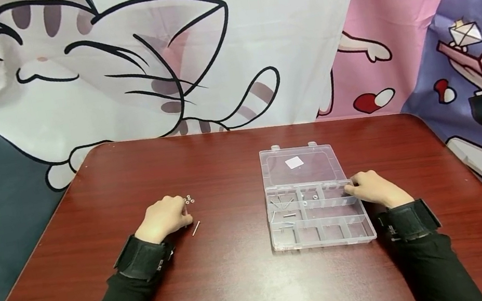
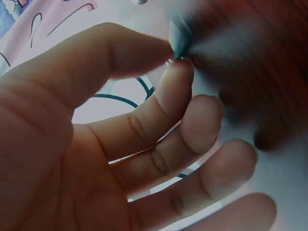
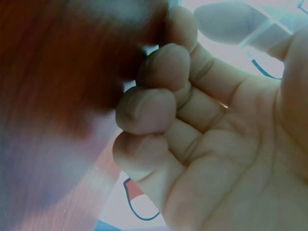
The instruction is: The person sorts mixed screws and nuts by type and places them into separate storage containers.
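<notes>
Head view: box (image 1: pixel 327 244) of clear, hard plastic, rectangular, divided by thin walls into small compartments; lid (image 1: pixel 312 168) folded back flat, a white square label (image 1: pixel 294 162) on it. Thin metal rods (image 1: pixel 289 215) lie in the left compartments, a small pale ring (image 1: pixel 315 197) near the middle. Surface (image 1: pixel 225 290) reddish-brown, wood-grained, glossy under light. Left hand (image 1: pixel 164 219) low over the surface, fingers bent down, tips mostly hidden by the hand's back. Just beyond it, a cluster of small rings (image 1: pixel 189 199); just beside it, a slim metal rod (image 1: pixel 196 228). Right hand (image 1: pixel 377 188) grips the box's right side, thumb over the edge. Black wristbands (image 1: pixel 142 258) and dark sleeves below both hands. Printed cloth (image 1: pixel 282 49) hangs behind.

Left wrist view: thumb and forefinger pinched nearly together on a small glinting piece (image 2: pixel 179 37), too blurred to identify; other fingers loosely bent, slightly spread, holding nothing visible. Dark blurred surface to the right.

Right wrist view: four fingers curled in, close-set; their backs hide most of the contact. Pale, see-through plastic by the thumb, upper right; brown surface left, blurred.
</notes>
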A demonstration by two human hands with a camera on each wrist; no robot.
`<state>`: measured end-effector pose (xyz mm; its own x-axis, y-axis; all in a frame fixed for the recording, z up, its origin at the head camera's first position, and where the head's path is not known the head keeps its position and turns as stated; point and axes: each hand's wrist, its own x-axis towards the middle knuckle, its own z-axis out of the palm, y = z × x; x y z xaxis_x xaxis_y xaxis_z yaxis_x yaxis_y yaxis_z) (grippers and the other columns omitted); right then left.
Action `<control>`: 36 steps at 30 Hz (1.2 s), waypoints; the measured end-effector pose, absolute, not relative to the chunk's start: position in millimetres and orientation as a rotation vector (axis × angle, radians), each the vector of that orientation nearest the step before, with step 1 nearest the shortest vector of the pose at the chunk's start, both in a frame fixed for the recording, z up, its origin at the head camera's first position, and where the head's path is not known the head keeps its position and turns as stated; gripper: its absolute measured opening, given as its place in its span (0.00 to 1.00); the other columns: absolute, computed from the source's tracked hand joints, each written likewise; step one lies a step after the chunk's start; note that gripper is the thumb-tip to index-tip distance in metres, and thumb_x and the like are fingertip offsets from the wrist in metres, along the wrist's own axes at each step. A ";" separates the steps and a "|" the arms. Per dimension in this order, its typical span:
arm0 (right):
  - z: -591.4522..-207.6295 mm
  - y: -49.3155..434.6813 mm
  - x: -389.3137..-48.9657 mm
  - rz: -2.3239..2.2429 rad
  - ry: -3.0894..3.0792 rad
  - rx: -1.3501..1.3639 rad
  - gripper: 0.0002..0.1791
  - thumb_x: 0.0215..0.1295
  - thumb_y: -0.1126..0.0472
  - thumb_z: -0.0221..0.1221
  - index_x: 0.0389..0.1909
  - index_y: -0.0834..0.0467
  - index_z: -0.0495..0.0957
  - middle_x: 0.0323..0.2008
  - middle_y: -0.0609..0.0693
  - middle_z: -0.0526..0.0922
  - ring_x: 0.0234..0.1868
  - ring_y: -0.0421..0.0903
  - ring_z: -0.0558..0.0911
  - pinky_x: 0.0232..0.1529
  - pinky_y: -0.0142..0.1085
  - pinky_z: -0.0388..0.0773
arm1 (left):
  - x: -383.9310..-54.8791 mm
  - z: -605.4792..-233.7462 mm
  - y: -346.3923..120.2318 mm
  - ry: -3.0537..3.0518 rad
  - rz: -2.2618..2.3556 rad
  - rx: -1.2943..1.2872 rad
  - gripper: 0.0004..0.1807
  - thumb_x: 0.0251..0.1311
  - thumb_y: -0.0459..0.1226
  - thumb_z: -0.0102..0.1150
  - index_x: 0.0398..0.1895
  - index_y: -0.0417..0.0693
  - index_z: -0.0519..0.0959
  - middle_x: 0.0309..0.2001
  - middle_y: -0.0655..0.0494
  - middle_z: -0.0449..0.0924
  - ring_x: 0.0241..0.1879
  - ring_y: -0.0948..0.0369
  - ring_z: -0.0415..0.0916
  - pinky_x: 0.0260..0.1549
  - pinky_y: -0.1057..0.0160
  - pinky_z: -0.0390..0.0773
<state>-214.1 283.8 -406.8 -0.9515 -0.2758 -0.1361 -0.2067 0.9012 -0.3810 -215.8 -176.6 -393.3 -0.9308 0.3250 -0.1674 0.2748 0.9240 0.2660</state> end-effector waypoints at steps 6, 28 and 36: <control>-410.2 281.9 -212.3 -0.558 2.862 -0.361 0.12 0.59 0.59 0.51 0.18 0.58 0.74 0.16 0.44 0.63 0.21 0.42 0.65 0.23 0.36 0.60 | -214.1 -391.9 -179.5 2.853 0.332 0.455 0.16 0.48 0.34 0.54 0.08 0.52 0.63 0.12 0.61 0.55 0.14 0.62 0.56 0.16 0.62 0.58; -406.5 284.0 -215.4 -0.535 2.879 -0.368 0.12 0.58 0.60 0.51 0.20 0.59 0.76 0.17 0.45 0.67 0.22 0.43 0.65 0.25 0.36 0.61 | -213.8 -381.3 -185.0 2.837 0.410 0.451 0.19 0.46 0.34 0.54 0.04 0.54 0.60 0.10 0.64 0.51 0.13 0.64 0.52 0.14 0.64 0.54; -405.2 284.4 -214.7 -0.529 2.884 -0.374 0.12 0.58 0.60 0.51 0.20 0.59 0.77 0.18 0.46 0.69 0.22 0.43 0.66 0.26 0.36 0.63 | -214.2 -382.9 -184.1 2.831 0.393 0.464 0.19 0.45 0.33 0.53 0.04 0.53 0.60 0.10 0.64 0.50 0.13 0.64 0.51 0.14 0.64 0.53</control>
<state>-214.7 284.4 -405.2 -0.9510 -0.2779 -0.1353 -0.2119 0.9048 -0.3693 -214.2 -184.1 -382.9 -0.9194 0.3413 -0.1953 0.2753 0.9133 0.3002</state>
